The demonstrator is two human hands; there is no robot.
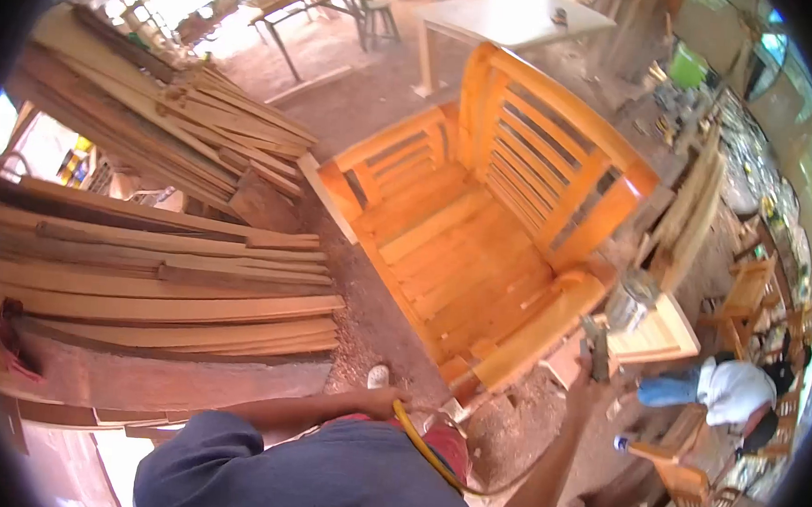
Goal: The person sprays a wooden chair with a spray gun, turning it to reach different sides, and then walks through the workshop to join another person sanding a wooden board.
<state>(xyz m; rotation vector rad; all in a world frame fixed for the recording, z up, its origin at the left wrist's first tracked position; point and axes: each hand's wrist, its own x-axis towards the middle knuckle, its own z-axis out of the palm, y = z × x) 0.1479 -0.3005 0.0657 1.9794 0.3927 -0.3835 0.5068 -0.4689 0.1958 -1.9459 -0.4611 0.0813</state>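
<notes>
Dark blue cloth of the person's shirt [318, 471] lies nearest, and a yellow hose [424, 452] curves past it toward the right forearm. At the near middle the left hand [388, 402] is beside the upper end of the hose; it is too small and blurred to tell whether its fingers are closed on it. Farther right, the right hand [588, 381] has its fingers clamped on a spray gun [596, 347], with a metal cup [631, 303] just beyond. That gun is close to the near right arm of an orange wooden armchair [467, 243], which stands in the middle of the scene, its slatted back toward the far right. Pale wooden panels [663, 332] lie right of the chair. Long planks [161, 308] are stacked at left, and a pale-topped table [513, 18] stands far beyond the chair. Far right, another person in a white shirt [734, 392] bends near wooden furniture [689, 489].
</notes>
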